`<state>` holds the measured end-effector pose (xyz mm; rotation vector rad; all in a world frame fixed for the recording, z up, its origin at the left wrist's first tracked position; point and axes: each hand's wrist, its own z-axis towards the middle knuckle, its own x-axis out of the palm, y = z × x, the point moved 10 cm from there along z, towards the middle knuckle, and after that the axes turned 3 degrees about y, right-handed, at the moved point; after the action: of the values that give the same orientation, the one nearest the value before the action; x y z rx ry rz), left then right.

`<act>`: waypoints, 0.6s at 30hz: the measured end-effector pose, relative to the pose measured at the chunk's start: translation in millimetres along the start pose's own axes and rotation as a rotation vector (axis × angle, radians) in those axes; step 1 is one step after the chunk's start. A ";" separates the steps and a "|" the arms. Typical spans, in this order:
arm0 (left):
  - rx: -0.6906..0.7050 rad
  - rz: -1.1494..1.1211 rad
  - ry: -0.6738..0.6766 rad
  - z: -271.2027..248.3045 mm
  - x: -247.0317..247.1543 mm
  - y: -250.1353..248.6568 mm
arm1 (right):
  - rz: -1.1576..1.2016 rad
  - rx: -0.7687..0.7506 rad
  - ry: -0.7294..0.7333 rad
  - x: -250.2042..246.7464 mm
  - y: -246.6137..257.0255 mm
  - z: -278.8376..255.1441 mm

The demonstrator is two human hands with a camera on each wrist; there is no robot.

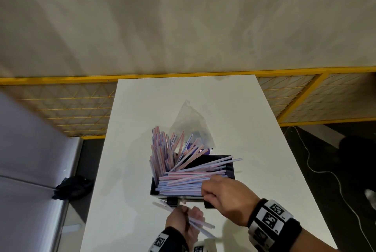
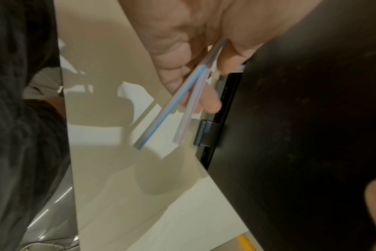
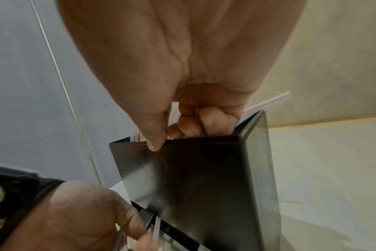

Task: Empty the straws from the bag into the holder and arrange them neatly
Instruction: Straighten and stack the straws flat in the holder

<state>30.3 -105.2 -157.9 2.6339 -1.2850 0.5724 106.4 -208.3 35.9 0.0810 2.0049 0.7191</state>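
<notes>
While the right hand (image 1: 221, 196) grips the holder (image 1: 230, 168) rim, the left hand (image 1: 186, 224) clutches loose straws (image 1: 200, 224) just before it.

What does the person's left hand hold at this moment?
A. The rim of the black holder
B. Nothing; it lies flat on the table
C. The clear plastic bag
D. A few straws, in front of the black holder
D: the left hand grips a few straws in front of the black holder; the clear bag lies behind the holder, and the right hand is at the rim.
</notes>
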 end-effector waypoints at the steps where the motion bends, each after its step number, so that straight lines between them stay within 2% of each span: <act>1: 0.017 -0.012 -0.002 2.2 -0.6 -2.6 | -0.001 -0.001 -0.003 -0.3 0.2 -0.2; 4: 0.063 -0.041 -0.051 4.1 -6.5 -8.5 | -0.006 -0.003 -0.009 0.0 1.0 -0.7; 18: 0.098 -0.228 -0.023 7.6 -5.9 -8.5 | -0.022 0.014 0.015 5.0 -3.9 2.4</act>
<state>35.7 -98.0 -167.0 2.8228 -0.9660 0.5838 106.5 -208.8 29.1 0.0620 2.0219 0.6940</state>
